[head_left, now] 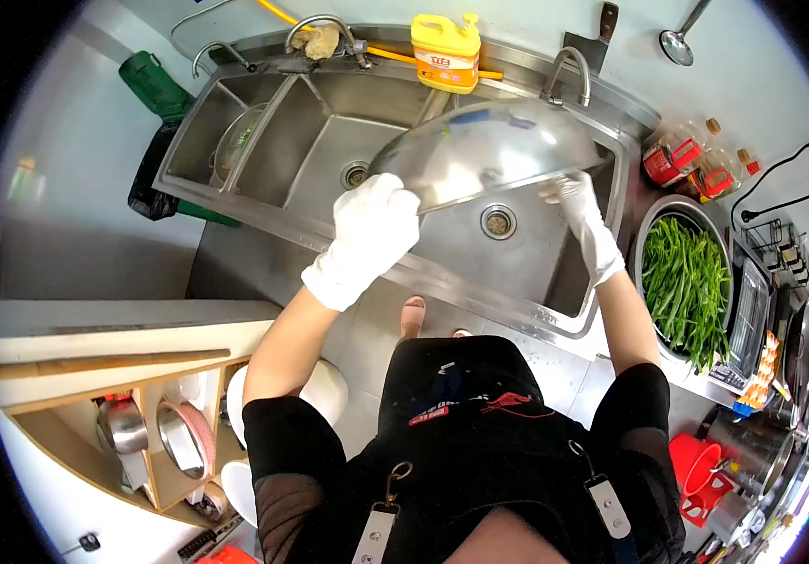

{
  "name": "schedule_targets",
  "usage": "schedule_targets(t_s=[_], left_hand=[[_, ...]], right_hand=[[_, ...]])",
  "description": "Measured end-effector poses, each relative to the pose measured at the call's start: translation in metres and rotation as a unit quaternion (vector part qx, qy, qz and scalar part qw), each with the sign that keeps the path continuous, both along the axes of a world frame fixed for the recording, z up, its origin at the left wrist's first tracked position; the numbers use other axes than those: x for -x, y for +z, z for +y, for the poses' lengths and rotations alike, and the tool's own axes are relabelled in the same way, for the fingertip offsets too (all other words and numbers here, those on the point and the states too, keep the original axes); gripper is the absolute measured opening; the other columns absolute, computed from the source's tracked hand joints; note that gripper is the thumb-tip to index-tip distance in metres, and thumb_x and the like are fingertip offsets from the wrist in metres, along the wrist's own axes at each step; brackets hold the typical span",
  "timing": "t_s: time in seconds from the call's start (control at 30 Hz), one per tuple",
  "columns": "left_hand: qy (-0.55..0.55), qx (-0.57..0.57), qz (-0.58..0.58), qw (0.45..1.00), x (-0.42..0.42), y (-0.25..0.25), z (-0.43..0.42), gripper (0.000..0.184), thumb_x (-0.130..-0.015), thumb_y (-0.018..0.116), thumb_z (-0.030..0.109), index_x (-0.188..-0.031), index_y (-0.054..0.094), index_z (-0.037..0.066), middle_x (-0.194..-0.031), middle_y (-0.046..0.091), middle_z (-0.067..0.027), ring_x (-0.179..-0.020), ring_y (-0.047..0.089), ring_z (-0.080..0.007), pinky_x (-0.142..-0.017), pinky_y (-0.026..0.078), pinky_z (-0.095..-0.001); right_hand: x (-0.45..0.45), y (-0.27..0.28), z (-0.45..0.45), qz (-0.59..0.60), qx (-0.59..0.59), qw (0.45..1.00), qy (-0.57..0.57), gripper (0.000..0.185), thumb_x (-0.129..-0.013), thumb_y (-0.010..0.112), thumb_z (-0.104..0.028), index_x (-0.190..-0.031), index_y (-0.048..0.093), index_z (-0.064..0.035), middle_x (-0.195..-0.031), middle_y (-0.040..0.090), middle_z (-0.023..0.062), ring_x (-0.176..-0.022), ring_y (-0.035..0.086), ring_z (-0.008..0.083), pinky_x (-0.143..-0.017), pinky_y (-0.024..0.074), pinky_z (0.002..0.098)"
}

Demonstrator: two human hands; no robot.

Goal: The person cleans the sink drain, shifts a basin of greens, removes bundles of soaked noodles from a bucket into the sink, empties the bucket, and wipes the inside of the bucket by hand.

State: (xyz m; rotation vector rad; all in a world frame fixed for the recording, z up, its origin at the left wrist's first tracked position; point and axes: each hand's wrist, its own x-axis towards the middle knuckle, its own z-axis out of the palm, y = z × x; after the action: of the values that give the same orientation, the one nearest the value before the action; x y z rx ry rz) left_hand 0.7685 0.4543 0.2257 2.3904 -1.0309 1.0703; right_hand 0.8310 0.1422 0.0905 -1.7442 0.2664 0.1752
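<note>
A large, shiny stainless steel basin [494, 146] is tilted over the right-hand sink compartment [526, 249], its rounded outer side facing up and away from me. My left hand [371, 226], in a white glove, is closed on the near left part of its rim. At the right end of the rim, my right hand [578, 211], also white-gloved, grips with bent fingers. The basin's inside is hidden from me. Below it the drain [498, 222] shows in the sink floor. A curved tap [573, 70] rises just behind the basin.
A yellow detergent jug [447, 58] stands on the back ledge; a cleaver [594, 39] and a ladle [677, 45] hang on the wall. Cut green vegetables [684, 287] fill a metal bowl at right, near red-labelled bottles [672, 160]. A strainer [235, 141] sits in the left compartment.
</note>
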Motion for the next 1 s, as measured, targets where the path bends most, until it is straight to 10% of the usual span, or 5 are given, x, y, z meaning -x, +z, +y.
schedule_targets(t_s=[0.77, 0.97, 1.0], left_hand=[[-0.059, -0.003, -0.066, 0.996, 0.040, 0.039, -0.006, 0.023, -0.049, 0.063, 0.013, -0.066, 0.048, 0.010, -0.067, 0.040, -0.0044, -0.054, 0.045, -0.0206, -0.043, 0.035, -0.0320], [-0.041, -0.005, -0.096, 0.995, 0.046, 0.040, -0.008, 0.012, -0.066, 0.057, 0.013, -0.065, 0.045, 0.013, -0.064, 0.039, -0.0034, -0.051, 0.044, -0.0192, -0.040, 0.036, -0.0311], [-0.037, -0.021, -0.098, 0.994, 0.047, 0.037, -0.006, 0.022, -0.047, 0.061, 0.012, -0.063, 0.045, 0.012, -0.065, 0.037, -0.0040, -0.052, 0.043, -0.0204, -0.041, 0.034, -0.0320]], right_hand=[[-0.011, 0.042, -0.082, -0.175, -0.047, 0.981, -0.070, 0.035, -0.088, 0.051, -0.025, -0.115, 0.052, -0.0019, -0.104, 0.059, 0.0108, -0.087, 0.058, 0.0187, -0.075, 0.0468, 0.0276], [-0.018, 0.042, -0.089, -0.219, -0.043, 0.971, -0.089, 0.036, -0.089, 0.050, -0.024, -0.117, 0.051, -0.0017, -0.106, 0.058, 0.0114, -0.088, 0.058, 0.0197, -0.076, 0.0467, 0.0282], [-0.019, 0.040, -0.089, -0.227, -0.040, 0.969, -0.092, 0.036, -0.089, 0.049, -0.024, -0.117, 0.051, -0.0017, -0.106, 0.058, 0.0115, -0.088, 0.058, 0.0198, -0.077, 0.0467, 0.0283]])
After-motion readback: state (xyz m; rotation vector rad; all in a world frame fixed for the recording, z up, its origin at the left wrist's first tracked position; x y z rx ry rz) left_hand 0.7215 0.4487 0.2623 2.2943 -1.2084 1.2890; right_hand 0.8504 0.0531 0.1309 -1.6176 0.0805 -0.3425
